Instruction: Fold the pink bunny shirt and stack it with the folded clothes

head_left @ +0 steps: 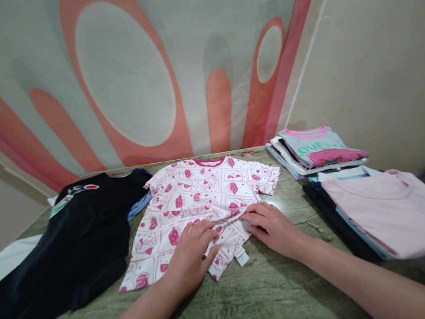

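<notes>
A white short-sleeved T-shirt [204, 190] with a dark pink print and collar lies face up in the middle, its neck pointing away from me. My left hand [194, 250] is on its lower middle, with curled fingers and thumb gathering the cloth. At the shirt's right side, my right hand [272, 228] pinches the edge between thumb and fingers. Creases run through the fabric between both hands, and the lower right part is bunched inward. A white care label [241, 256] sticks out from that side seam.
Black clothing [93, 239] with a small print lies spread on the left, over blue and white cloth. To the right are two folded stacks, one topped by a grey and pink shirt [319, 147], the other by a pale pink shirt [392, 213]. A patterned backdrop [194, 81] hangs behind the wood-patterned surface [276, 293].
</notes>
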Available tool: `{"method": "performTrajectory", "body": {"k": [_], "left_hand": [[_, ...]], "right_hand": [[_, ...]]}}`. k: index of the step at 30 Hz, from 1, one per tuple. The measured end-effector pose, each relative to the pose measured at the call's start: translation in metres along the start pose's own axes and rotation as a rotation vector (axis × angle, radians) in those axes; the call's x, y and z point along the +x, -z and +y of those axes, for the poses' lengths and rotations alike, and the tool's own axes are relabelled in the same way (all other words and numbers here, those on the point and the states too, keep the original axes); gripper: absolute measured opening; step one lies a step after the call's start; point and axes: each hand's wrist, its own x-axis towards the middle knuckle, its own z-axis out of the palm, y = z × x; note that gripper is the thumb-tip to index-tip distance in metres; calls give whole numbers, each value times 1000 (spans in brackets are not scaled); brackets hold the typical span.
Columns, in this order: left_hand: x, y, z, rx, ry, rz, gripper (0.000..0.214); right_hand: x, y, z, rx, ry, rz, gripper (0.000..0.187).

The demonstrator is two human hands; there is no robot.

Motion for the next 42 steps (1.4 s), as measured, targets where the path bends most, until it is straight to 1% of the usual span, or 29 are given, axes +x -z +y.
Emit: {"method": "performTrajectory", "body": {"k": [18, 42], "left_hand": [[-1, -1, -1, -11, 33, -20, 14], [-2, -3, -4, -4, 22, -24, 15]], "right_hand": [[-1, -2, 3, -4, 6, 11, 26], [0, -1, 1, -4, 13, 21, 27]]}}
